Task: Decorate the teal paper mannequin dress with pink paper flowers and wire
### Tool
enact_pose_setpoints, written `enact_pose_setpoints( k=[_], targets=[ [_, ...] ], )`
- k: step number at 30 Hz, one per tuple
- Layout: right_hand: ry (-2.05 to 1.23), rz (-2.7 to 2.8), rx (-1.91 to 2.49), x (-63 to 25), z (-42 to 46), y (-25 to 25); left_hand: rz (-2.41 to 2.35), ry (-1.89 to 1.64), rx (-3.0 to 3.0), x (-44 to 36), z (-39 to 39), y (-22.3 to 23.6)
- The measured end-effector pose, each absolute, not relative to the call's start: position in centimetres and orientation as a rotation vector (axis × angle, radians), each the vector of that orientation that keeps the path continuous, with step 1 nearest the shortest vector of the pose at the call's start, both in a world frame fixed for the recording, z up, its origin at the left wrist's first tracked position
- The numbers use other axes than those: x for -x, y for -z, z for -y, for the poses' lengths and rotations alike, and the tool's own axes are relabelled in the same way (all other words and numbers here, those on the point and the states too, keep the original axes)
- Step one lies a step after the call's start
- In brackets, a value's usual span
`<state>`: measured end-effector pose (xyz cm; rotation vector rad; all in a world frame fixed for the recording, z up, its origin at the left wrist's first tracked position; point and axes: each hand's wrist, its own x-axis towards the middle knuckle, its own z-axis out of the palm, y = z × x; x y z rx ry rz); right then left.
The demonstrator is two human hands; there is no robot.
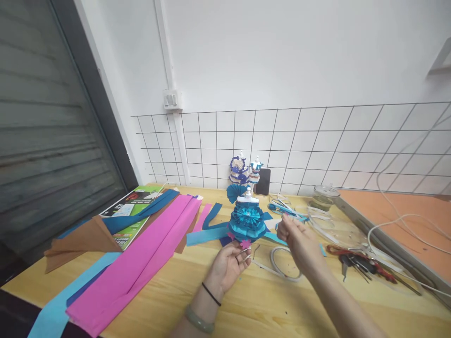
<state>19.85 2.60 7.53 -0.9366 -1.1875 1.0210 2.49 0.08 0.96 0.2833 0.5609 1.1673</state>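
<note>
A bottle-shaped figure dressed in pleated blue paper stands mid-table, with a fan-like rosette on its front and a darker blue paper fan at its upper left. Small pink paper flowers hang at its lower edge. Just below them, my left hand is palm up, its fingers curled together around something thin and pale that I cannot make out. To the right of the figure, my right hand is raised in a pinch. Whatever lies between those fingertips is too small to name.
Pink crepe paper, brown paper and blue strips cover the left side. Two decorated figures and a phone stand by the wall. Coiled white cord, tools and a clear round container lie right.
</note>
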Motion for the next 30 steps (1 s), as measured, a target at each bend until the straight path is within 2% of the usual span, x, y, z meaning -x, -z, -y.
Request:
enact_pose_setpoints(
  k=[5,9,16,30],
  targets=[
    [-0.727,1.553,1.016,-19.3,-3.5,-15.7,-0.569,-1.159,-0.305,-2.4,0.0,-0.6],
    [-0.676,1.805,0.914,-17.7,-4.7,-18.9,-0.572,-1.172,-0.318,-2.1,0.0,-0.4],
    [-0.372,2.181,0.900,-16.7,-6.3,-19.6,-0.572,-1.180,-0.325,-1.8,0.2,-0.3],
    [-0.247,2.256,1.021,-16.8,-6.6,-19.8,-0.597,-1.171,-0.317,-1.8,0.3,-0.6]
  ],
)
